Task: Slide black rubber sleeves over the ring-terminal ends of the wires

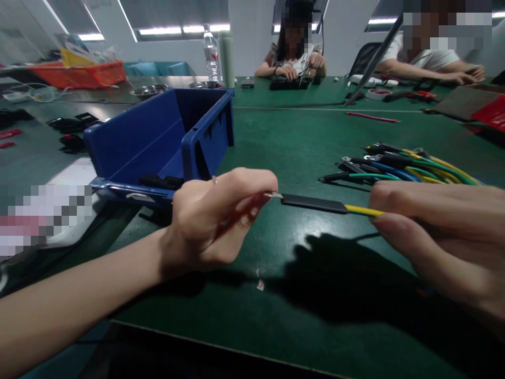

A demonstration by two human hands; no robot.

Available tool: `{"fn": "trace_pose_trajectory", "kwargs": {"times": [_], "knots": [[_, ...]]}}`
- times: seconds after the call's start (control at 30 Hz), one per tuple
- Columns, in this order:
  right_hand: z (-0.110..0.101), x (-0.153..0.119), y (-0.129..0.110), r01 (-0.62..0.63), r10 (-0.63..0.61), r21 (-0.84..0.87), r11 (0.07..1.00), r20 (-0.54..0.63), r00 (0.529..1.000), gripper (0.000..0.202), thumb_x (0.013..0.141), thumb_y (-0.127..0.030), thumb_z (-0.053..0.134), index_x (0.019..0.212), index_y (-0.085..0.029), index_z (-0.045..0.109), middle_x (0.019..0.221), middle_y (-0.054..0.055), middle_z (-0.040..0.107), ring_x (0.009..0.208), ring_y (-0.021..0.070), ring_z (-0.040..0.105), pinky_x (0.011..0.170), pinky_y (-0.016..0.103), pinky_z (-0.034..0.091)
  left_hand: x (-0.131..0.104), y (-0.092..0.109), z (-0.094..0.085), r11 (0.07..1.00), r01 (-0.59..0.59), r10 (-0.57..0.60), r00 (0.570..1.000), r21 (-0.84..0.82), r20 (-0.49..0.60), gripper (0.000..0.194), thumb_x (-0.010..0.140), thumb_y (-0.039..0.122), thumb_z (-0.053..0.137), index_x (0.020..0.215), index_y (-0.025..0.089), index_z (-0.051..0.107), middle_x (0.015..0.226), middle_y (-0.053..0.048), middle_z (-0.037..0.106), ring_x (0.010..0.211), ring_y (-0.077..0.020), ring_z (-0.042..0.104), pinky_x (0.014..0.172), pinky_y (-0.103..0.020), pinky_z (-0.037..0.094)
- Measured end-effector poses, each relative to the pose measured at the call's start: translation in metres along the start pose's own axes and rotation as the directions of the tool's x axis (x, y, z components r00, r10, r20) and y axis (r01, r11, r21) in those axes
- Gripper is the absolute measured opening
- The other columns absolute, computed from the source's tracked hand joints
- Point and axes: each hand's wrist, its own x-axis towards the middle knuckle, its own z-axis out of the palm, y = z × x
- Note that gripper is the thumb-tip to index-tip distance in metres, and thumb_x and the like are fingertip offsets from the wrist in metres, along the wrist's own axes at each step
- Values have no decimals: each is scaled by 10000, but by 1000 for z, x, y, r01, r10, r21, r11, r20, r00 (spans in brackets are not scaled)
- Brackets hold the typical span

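Note:
My left hand (224,216) pinches the small metal end of a cable between thumb and forefinger, at the middle of the view. A black sleeve (313,203) covers the cable just right of that end. The yellow cable (363,210) runs on from the sleeve into my right hand (442,237), whose thumb and fingers are closed on it. The cable is held nearly level above the green table (276,326). Behind my right hand lies a bundle of cables (414,166) in yellow, green and blue, with black sleeves and metal ends.
A blue bin (138,142) with black pieces inside stands behind my left hand. Two people sit across the table. A red cable (373,117), a water bottle (211,55), a metal bowl (150,91) and an orange crate (82,75) are farther back.

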Motion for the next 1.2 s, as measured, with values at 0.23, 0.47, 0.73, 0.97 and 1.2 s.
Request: {"fn": "trace_pose_trajectory", "kwargs": {"times": [0.23,0.47,0.73,0.97,1.2], "knots": [[1,0,4,255,-284,-269,929,-73,956,197,900,-241,626,762,-191,494,626,-13,518,597,107,413,563,263,293,-5,10,-4,962,254,-242,963,-103,119,115,954,273,453,1023,247,540,583,32,470,421,-102,472,364,-241,331],[9,-5,11,244,-251,-504,828,56,966,312,940,-305,558,673,-182,454,607,-2,463,590,129,400,560,284,198,-7,2,0,950,271,-262,962,-154,76,100,958,200,481,1022,249,539,588,45,451,425,-80,453,369,-209,331],[16,-2,13,226,-220,-549,805,78,972,475,997,-408,422,572,-197,451,512,-7,470,451,123,388,456,276,166,-3,2,1,979,189,-182,979,-78,88,166,939,128,491,1038,243,560,627,41,514,421,-68,490,365,-191,357],[17,-5,18,268,-238,-422,866,124,963,477,1006,-363,438,567,-179,458,500,-17,446,418,81,378,464,287,171,2,2,0,982,181,-175,978,-47,110,145,931,117,510,1007,233,553,612,49,511,409,-61,472,350,-182,335],[15,-6,17,290,-268,-412,864,110,957,417,986,-319,475,594,-179,465,521,-16,452,453,82,390,483,284,197,2,2,0,990,136,-133,988,-41,85,137,931,113,514,996,221,569,648,43,512,418,-53,438,367,-192,331]]}}
